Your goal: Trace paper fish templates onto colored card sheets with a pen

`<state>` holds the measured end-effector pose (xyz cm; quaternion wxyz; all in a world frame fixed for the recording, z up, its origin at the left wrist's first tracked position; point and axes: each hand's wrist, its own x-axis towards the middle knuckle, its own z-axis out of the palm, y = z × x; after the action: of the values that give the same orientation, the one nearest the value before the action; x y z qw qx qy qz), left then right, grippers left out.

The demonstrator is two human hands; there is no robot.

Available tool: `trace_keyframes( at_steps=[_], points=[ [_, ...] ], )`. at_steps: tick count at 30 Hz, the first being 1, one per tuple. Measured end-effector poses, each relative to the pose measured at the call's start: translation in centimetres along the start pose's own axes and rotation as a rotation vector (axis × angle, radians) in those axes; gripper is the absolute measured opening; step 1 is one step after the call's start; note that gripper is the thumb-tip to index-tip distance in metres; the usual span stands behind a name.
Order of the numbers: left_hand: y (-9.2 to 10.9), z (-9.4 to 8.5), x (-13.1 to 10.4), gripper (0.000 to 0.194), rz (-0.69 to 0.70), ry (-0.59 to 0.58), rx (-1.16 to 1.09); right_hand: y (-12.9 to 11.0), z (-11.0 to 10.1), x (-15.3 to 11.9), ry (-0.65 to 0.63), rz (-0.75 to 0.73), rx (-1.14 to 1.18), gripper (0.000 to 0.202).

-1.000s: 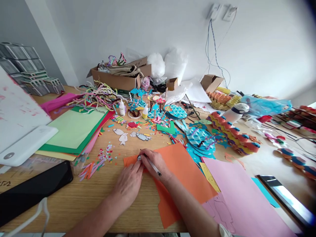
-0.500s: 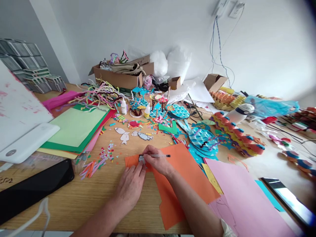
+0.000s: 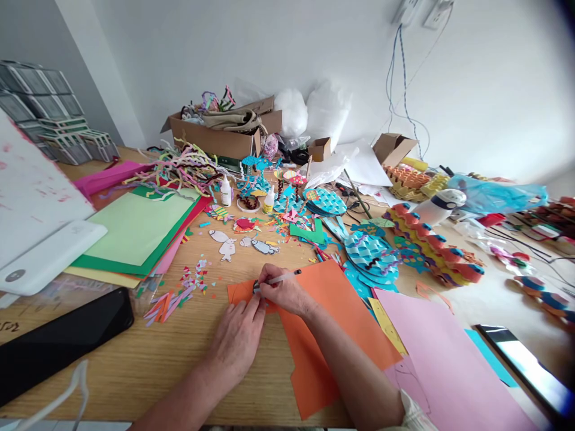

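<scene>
My right hand (image 3: 284,292) grips a slim pen (image 3: 284,278) with a pale barrel and a dark end, tilted over a sheet of orange paper (image 3: 344,323). Beneath the fingers lies a small pale cut-out with dark lines (image 3: 256,287), mostly hidden. My left hand (image 3: 240,332) is flat, fingers stretched out, its fingertips on the orange paper by that cut-out. Fingers cover the pen's tip. Farther back are pale fish-shaped paper cut-outs (image 3: 264,246) and a rabbit-like one (image 3: 227,249).
Paper scraps (image 3: 168,305) and a black phone-like slab (image 3: 67,341) lie to the left, near stacked coloured sheets (image 3: 135,230). Glue bottles (image 3: 226,193) stand behind. Woven blue paper fish (image 3: 371,254), pink paper (image 3: 449,353) and an egg-carton strip (image 3: 435,245) are at right.
The pen's far end has swung up and a little left as my right hand turned it. My left hand has stayed in place on the paper.
</scene>
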<state>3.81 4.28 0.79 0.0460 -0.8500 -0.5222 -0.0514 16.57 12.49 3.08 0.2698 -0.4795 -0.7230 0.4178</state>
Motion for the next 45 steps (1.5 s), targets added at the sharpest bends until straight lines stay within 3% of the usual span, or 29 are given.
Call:
trace_keyframes(
  at_steps=[23,45],
  points=[
    [-0.05,0.02,0.04,0.034,-0.014,0.009,-0.033,-0.73,-0.10,-0.17,-0.071,0.028,-0.107,0.013],
    [-0.20,0.25,0.30,0.039,-0.021,-0.029,-0.041,-0.29,0.67,0.31,0.081,0.078,-0.049,0.016]
  ],
)
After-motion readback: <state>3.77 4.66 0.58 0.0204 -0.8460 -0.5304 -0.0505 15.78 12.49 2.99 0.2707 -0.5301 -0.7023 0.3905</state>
